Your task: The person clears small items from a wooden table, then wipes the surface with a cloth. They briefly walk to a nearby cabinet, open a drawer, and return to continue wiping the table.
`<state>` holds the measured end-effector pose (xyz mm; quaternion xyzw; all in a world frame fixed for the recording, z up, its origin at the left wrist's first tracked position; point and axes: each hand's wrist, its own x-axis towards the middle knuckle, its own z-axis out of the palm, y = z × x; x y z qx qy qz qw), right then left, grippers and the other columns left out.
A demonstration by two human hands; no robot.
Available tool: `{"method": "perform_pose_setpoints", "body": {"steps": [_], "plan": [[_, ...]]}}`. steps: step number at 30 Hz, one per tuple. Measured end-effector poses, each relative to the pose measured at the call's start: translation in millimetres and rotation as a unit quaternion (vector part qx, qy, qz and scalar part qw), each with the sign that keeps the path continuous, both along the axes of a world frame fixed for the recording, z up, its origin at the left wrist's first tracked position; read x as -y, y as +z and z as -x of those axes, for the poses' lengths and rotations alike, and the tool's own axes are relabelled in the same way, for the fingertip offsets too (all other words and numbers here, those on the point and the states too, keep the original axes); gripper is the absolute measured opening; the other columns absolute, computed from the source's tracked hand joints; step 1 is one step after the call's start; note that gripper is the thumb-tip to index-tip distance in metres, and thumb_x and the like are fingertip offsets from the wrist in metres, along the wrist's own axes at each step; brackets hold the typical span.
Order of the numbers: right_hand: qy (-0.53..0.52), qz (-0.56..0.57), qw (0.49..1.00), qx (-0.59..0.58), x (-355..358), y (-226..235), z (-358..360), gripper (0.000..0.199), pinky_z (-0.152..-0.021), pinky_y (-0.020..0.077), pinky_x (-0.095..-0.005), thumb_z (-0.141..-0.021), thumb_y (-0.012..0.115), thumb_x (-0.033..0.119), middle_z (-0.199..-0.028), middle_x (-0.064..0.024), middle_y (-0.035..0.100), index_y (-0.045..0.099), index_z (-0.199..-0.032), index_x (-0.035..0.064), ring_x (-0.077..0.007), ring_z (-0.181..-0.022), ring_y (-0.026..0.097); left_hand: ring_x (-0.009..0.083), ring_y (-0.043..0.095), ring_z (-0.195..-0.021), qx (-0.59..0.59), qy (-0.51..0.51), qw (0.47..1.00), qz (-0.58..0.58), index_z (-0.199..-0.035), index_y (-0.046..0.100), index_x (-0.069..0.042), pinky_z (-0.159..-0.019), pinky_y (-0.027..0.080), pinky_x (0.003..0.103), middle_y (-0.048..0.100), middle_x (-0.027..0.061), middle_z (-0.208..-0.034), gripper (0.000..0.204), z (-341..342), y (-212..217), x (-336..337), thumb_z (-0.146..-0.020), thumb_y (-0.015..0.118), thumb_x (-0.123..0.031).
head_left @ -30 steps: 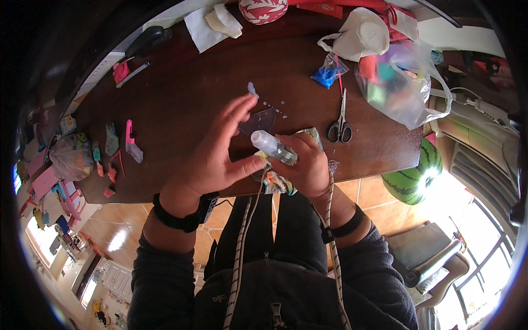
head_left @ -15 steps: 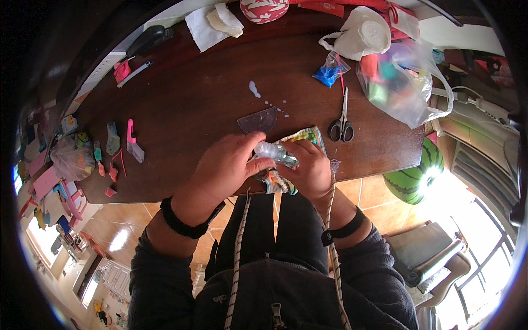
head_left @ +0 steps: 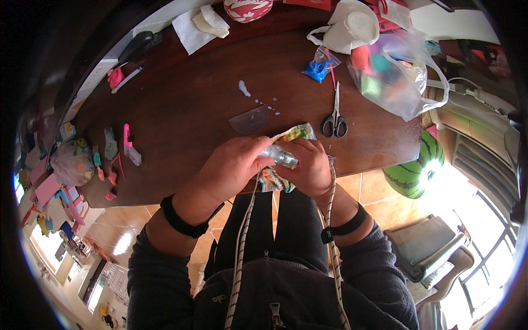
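Between my hands, just above the table's front edge, is a small clear bottle (head_left: 279,155) lying on its side. My left hand (head_left: 234,165) grips one end of it, thumb and fingers wrapped around. At the other end, my right hand (head_left: 309,166) has its fingers closed on the bottle and partly hides it. A patterned multicoloured cloth (head_left: 297,132) lies under and around my right hand and hangs near the edge. Just beyond my left hand is a clear half-round plastic sheet (head_left: 248,119), with whitish liquid drops (head_left: 243,88) farther off.
Black-handled scissors (head_left: 335,118) lie right of the cloth, near a small bag of blue material (head_left: 317,70). A clear bag of colourful things (head_left: 393,77) and a white roll (head_left: 352,28) stand at the far right. A pink cutter (head_left: 130,144) is at left; a watermelon-patterned ball (head_left: 415,165) sits beyond the right edge.
The view has shifted slightly, so the table's things sit a little farther left. Both hands stay on the bottle, which has turned slightly between them.
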<state>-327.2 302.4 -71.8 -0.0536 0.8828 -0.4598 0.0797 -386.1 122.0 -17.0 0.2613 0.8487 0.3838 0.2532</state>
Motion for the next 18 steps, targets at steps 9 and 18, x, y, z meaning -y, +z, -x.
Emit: {"method": "perform_pose_setpoints", "body": {"steps": [9,18], "plan": [[-0.098,0.019,0.994,-0.038,-29,-22,-4,0.042,-0.079,0.0457,-0.0369,-0.058,0.075,0.014,-0.092,-0.0093,0.063,0.063,-0.098,0.0074,-0.0275,-0.086,0.059,0.0328,0.052,-0.098,0.002,0.018,0.999,-0.051,-0.113,0.048,-0.005,-0.084,0.042,0.039,0.055,0.0167,-0.105,0.041,-6,-18,-12,-0.076,0.064,-0.009],[-0.47,0.178,0.863,-0.051,-87,-95,41,0.034,-0.07,0.049,-0.0241,-0.071,0.073,0.008,-0.088,-0.0049,0.063,0.059,-0.102,0.0013,-0.011,-0.079,0.059,0.0362,0.046,-0.103,-0.105,0.165,0.955,0.223,-0.117,0.043,-0.005,-0.087,0.04,0.043,0.048,0.0176,-0.112,0.051,-11,-96,30,-0.074,0.068,-0.016]]}}
